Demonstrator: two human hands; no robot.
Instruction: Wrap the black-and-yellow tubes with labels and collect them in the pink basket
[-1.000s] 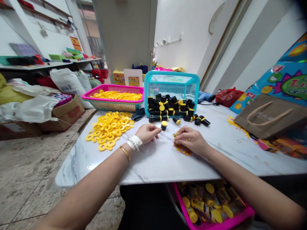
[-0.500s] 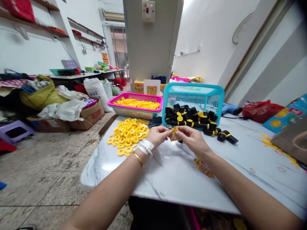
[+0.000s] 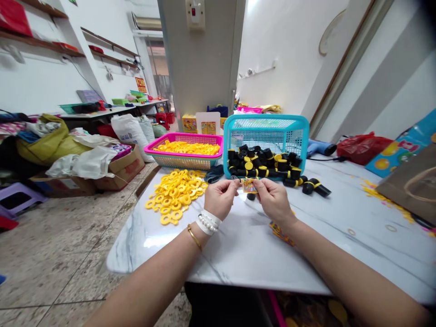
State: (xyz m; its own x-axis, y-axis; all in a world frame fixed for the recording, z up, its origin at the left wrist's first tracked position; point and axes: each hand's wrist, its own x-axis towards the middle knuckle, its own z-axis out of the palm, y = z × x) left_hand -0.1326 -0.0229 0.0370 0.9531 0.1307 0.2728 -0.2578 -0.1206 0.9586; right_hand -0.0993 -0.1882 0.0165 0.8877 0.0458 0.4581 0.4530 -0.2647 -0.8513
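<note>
Between my two hands a small yellow printed sticker (image 3: 250, 185) is stretched flat above the table. My left hand (image 3: 218, 200) pinches its left end between thumb and fingers. The right end sits in the pinch of my right hand (image 3: 275, 202). Just under the sticker stands a small black cylinder (image 3: 251, 196). Below my right wrist lies a stack of similar printed stickers (image 3: 281, 234), partly hidden by the forearm. A pile of yellow rings (image 3: 177, 193) spreads left of my left hand. Behind the hands, a blue basket (image 3: 304, 141) lies tipped with black-and-yellow cylinders (image 3: 262, 163) in its mouth.
A pink basket (image 3: 150, 150) of yellow pieces stands at the table's far left. Several black-and-yellow cylinders (image 3: 316, 187) lie right of the blue basket. Farther right are a red bag (image 3: 363, 147), a brown paper bag (image 3: 408, 186) and scattered yellow bits (image 3: 388, 200).
My hands have moved slightly apart, and the sticker now shows flat between them. The black cylinder beneath it is more visible. The whole view has shifted a little.
</note>
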